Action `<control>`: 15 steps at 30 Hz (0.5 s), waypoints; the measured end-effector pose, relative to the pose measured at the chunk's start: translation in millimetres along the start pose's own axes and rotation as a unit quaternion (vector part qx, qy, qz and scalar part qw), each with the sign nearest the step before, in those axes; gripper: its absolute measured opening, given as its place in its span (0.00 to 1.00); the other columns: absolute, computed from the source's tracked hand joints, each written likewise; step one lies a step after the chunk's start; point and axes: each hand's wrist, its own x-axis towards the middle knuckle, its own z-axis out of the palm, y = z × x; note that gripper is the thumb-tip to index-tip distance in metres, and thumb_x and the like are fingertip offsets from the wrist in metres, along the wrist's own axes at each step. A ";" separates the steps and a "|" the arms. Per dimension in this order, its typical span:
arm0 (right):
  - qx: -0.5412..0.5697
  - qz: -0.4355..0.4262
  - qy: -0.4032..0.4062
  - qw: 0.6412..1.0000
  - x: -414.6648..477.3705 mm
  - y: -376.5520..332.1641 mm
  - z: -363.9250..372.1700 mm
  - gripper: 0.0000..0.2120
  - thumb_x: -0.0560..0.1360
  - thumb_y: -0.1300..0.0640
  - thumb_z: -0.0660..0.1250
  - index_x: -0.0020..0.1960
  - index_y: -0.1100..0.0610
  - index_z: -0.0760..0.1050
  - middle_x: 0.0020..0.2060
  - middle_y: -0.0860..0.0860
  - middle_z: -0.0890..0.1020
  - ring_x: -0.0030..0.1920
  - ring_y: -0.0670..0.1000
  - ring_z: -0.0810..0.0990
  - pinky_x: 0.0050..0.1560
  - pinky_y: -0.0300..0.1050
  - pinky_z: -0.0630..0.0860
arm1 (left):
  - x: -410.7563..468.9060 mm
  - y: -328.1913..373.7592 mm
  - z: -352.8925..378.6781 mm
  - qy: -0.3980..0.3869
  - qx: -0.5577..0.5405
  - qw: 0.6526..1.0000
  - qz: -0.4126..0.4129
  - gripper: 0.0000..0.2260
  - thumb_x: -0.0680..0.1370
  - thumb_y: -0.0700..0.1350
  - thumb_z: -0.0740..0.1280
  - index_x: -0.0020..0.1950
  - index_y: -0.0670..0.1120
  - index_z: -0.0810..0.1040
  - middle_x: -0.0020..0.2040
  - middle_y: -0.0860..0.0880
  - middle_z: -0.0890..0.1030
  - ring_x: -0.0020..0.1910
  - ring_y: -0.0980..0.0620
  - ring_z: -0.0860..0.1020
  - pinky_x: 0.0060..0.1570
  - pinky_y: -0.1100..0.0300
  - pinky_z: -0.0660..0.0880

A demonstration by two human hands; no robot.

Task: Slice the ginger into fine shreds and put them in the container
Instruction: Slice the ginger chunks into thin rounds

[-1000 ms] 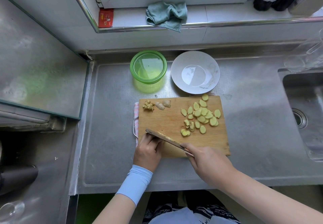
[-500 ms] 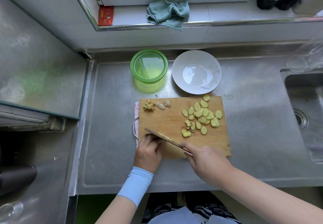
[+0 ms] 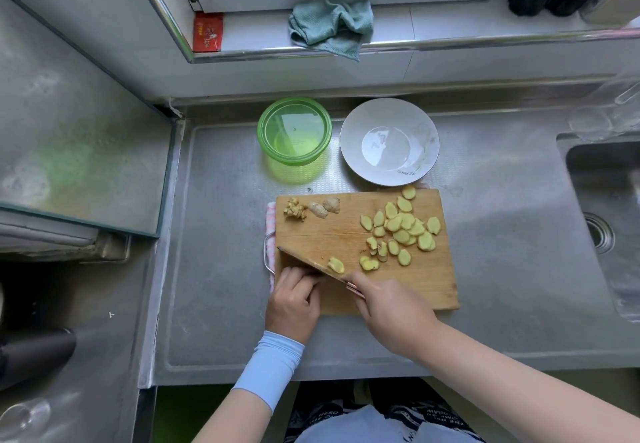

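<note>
The knife [image 3: 304, 261] is gripped in the right hand [image 3: 391, 307] at lower centre, its blade set against the curled fingers of the left hand [image 3: 292, 300], whatever is held there being hidden, with ginger slices [image 3: 401, 231] scattered right of it on the board [image 3: 433, 287], so fingertips could be nicked if uncurled.

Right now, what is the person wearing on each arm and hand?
The left hand is bare; a snug pale blue fabric sleeve covers its wrist and lower forearm. The right hand and forearm are bare: no sleeve, glove, watch or ring shows.
</note>
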 end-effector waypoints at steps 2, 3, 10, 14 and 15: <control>-0.001 -0.008 0.008 1.000 -8.5 0.8 -0.8 0.14 0.83 0.49 0.56 0.68 0.42 0.65 0.42 0.50 0.83 0.38 0.57 0.79 0.35 0.50 0.74 | -0.4 -0.8 1.1 0.012 0.005 1.000 0.003 0.06 0.75 0.40 0.68 0.43 0.42 0.85 0.42 0.45 0.82 0.44 0.47 0.77 0.46 0.56 0.76; -0.002 -0.014 0.011 1.000 -13.2 1.9 -1.4 0.15 0.83 0.49 0.56 0.69 0.41 0.65 0.43 0.48 0.83 0.39 0.56 0.79 0.35 0.50 0.74 | -0.1 -1.0 1.9 0.021 0.008 1.000 0.004 0.07 0.75 0.41 0.68 0.43 0.41 0.85 0.42 0.44 0.82 0.45 0.47 0.77 0.47 0.56 0.76; 0.005 -0.014 0.016 1.000 -38.8 12.0 -3.8 0.16 0.83 0.49 0.57 0.71 0.41 0.66 0.40 0.45 0.81 0.37 0.52 0.78 0.35 0.51 0.73 | -0.2 -1.8 1.6 0.027 0.003 1.000 0.004 0.09 0.77 0.43 0.67 0.42 0.42 0.85 0.44 0.44 0.83 0.45 0.46 0.79 0.45 0.57 0.77; -0.007 -0.002 0.010 1.000 -41.4 14.9 -4.3 0.18 0.83 0.49 0.56 0.72 0.40 0.64 0.40 0.44 0.79 0.38 0.51 0.77 0.36 0.50 0.72 | -0.2 -0.2 -0.3 0.022 -0.006 1.000 -0.009 0.09 0.78 0.43 0.67 0.42 0.41 0.85 0.43 0.45 0.82 0.42 0.45 0.79 0.41 0.56 0.78; -0.011 0.001 0.008 1.000 -41.5 15.1 -4.8 0.18 0.84 0.48 0.55 0.72 0.40 0.64 0.41 0.44 0.80 0.39 0.51 0.78 0.36 0.49 0.72 | -0.1 0.1 -0.2 0.021 -0.006 1.000 -0.011 0.09 0.78 0.43 0.67 0.42 0.41 0.84 0.42 0.45 0.82 0.41 0.45 0.79 0.41 0.55 0.77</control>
